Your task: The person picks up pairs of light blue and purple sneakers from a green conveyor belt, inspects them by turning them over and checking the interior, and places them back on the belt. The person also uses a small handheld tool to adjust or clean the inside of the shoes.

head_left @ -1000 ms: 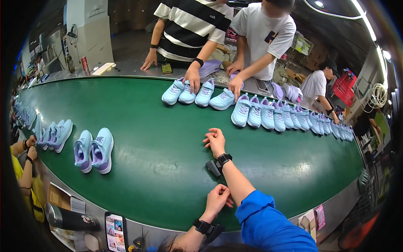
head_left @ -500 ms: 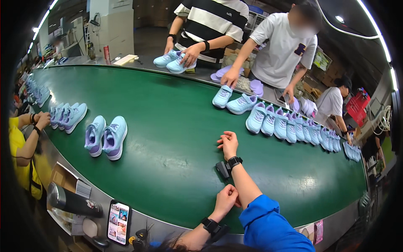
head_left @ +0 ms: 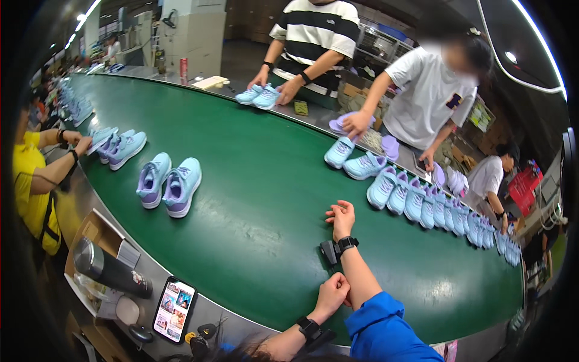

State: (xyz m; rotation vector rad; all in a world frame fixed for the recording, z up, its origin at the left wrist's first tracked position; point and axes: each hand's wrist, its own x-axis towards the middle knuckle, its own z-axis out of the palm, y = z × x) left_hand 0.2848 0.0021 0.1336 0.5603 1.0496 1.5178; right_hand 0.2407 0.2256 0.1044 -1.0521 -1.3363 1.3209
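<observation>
Since a second ago, one co-worker's (head_left: 315,39) two sneakers (head_left: 265,97) have moved to the green belt's (head_left: 241,247) far edge. The right hand (head_left: 343,221), fingers loosely bent, has its grip released; the left hand (head_left: 332,295) curls at the right forearm (head_left: 362,276), its grip unclear. A sneaker row (head_left: 399,194), too crowded to count, runs twelve to three o'clock; another pair (head_left: 183,186) stands toward nine.
</observation>
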